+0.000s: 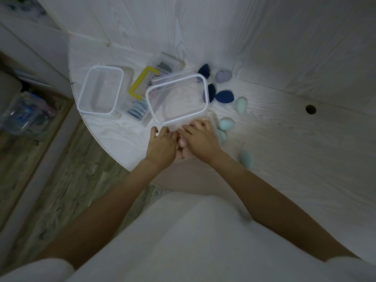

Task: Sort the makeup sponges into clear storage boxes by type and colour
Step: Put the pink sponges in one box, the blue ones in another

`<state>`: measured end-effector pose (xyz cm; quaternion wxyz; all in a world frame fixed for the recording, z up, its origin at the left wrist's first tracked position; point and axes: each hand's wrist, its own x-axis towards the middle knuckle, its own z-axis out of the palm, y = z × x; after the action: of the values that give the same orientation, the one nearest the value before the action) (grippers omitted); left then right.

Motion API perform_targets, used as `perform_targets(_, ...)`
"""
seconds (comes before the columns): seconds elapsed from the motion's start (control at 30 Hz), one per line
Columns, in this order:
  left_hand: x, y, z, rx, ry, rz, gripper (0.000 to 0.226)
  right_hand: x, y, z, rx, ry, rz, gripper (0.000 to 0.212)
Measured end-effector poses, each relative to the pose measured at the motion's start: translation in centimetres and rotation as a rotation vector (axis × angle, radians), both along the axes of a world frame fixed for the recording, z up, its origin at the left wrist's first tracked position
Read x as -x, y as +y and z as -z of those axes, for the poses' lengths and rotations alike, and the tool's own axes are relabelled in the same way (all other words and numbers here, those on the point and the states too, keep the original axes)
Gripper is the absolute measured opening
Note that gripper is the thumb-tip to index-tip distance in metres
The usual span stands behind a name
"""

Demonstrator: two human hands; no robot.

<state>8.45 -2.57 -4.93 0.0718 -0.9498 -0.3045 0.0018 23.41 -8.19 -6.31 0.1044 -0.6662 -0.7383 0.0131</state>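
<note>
Two hands together on pink sponges [181,141] at worktop [284,139] edge, left hand [161,145] and right hand [200,137] with fingers curled, exact grip unclear, two clear boxes [177,98] beyond, three navy sponges [224,96], four teal sponges [226,123].

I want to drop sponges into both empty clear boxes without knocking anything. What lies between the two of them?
In the head view, a compartmented clear case with a yellow handle lies between the left box and the right box, holding flat grey-blue puffs.

White woodgrain table [284,139] with clear boxes [99,90], scattered sponges [224,97].
</note>
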Motion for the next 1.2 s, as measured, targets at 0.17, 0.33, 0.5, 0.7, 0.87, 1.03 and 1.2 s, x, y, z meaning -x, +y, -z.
perform_targets(0.17,1.1,0.0,-1.1,0.284,-0.346,-0.114,0.037,-1.3,0.3,-2.2,-0.026,0.339,0.073,0.039)
perform_targets(0.33,2.2,1.5,-4.1,0.496,-0.904,-0.523,0.037,-4.9,0.5,-5.8,-0.260,0.642,0.442,0.028)
perform_targets(0.5,-0.1,5.0,-6.4,0.862,-1.058,-0.696,0.074,-6.2,4.6,-9.3,0.199,1.132,0.519,0.060)
perform_targets(0.7,0.1,2.8,-8.3,1.066,-1.369,-0.782,0.024,-5.9,3.8,-10.2,0.226,1.313,0.419,0.034)
perform_targets(0.87,1.9,-1.2,-5.6,0.906,-0.994,-0.724,0.014,-5.7,-2.5,-7.8,0.281,0.902,0.291,0.036)
perform_targets(1.03,1.9,-3.1,-2.5,1.005,-0.735,-0.729,0.110,-4.9,-4.9,-4.5,0.337,0.264,0.039,0.062)
perform_targets(1.2,1.4,-3.0,-1.3,1.118,-0.762,-0.758,0.115,-3.4,-4.7,-3.3,0.224,0.081,0.071,0.064)
